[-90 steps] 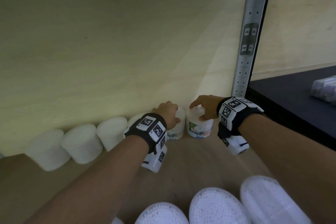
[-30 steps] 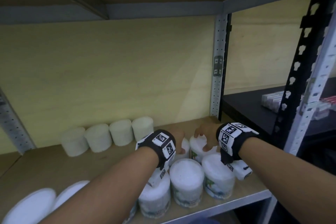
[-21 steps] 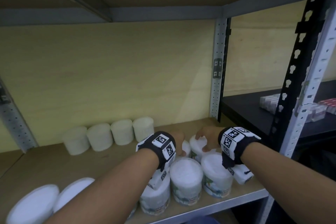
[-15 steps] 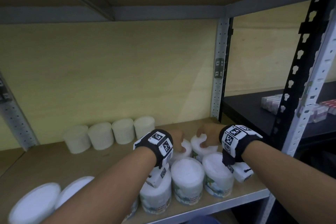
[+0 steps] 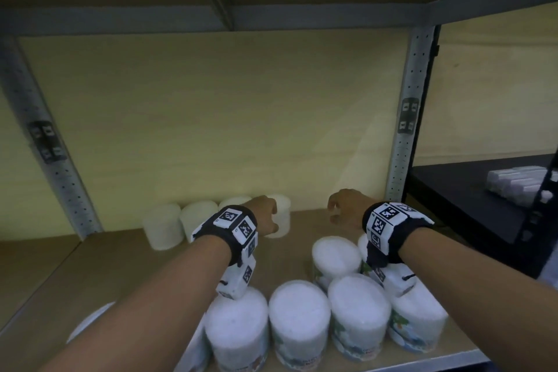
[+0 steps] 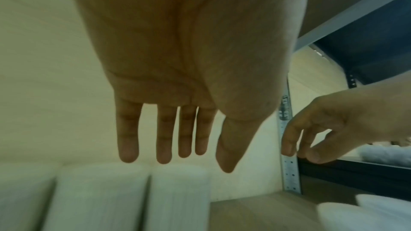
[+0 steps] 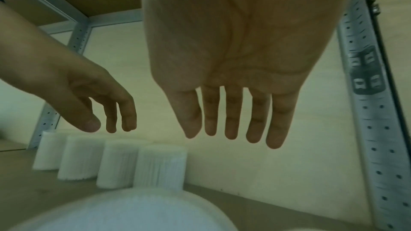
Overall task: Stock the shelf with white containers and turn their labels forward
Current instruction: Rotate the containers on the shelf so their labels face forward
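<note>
Several white containers (image 5: pixel 299 320) stand in a front cluster on the wooden shelf (image 5: pixel 126 263), with coloured labels low on their front sides. Two more (image 5: pixel 335 254) stand just behind them. A back row of plain white containers (image 5: pixel 196 217) lines the rear wall. My left hand (image 5: pixel 267 216) hovers in front of the rightmost back-row container (image 5: pixel 282 208), fingers straight and empty, as the left wrist view shows (image 6: pixel 189 159). My right hand (image 5: pixel 341 205) hangs over bare shelf behind the cluster. Its fingers (image 7: pixel 231 129) are also straight and hold nothing.
A grey perforated upright (image 5: pixel 401 142) bounds the bay on the right, another (image 5: pixel 51 142) on the left. Beyond the right post lies a black shelf (image 5: pixel 471 208) with white packs (image 5: pixel 513 184). The upper shelf's beam (image 5: pixel 211 21) runs overhead. A white lid (image 5: pixel 90 320) shows at lower left.
Both hands have let go of the lids of the two second-row containers and moved toward the back wall, fingers now straightened. The head view has shifted closer.
</note>
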### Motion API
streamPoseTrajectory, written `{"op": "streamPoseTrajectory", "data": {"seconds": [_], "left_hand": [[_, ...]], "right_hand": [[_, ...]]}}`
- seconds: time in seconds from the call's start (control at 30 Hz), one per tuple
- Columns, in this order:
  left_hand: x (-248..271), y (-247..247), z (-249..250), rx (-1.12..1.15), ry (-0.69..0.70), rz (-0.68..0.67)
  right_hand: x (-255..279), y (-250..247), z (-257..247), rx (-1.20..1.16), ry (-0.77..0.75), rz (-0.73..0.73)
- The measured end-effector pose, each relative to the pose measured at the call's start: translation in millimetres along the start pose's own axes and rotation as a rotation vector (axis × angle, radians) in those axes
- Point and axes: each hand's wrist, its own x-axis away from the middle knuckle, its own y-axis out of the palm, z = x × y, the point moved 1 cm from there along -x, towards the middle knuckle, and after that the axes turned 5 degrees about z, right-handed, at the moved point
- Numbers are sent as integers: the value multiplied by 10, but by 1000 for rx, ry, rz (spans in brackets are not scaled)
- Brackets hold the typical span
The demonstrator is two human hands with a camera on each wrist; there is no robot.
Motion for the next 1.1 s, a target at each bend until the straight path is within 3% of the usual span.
{"op": "streamPoseTrajectory", "data": {"seconds": [0.23, 0.43, 0.73, 1.1], "left_hand": [[-56, -39, -706, 79, -124, 69], [-284, -24, -1044, 133, -133, 95], [-639, 106, -1267, 184, -112, 94], [-698, 202, -1279, 99, -75, 38]], "right_hand": [[-461, 41, -445, -57, -68, 43], [-845, 92, -779, -62, -114, 20], [-1275, 191, -964, 41, -144, -31], [-1358, 265, -1020, 110, -161, -61]]}}
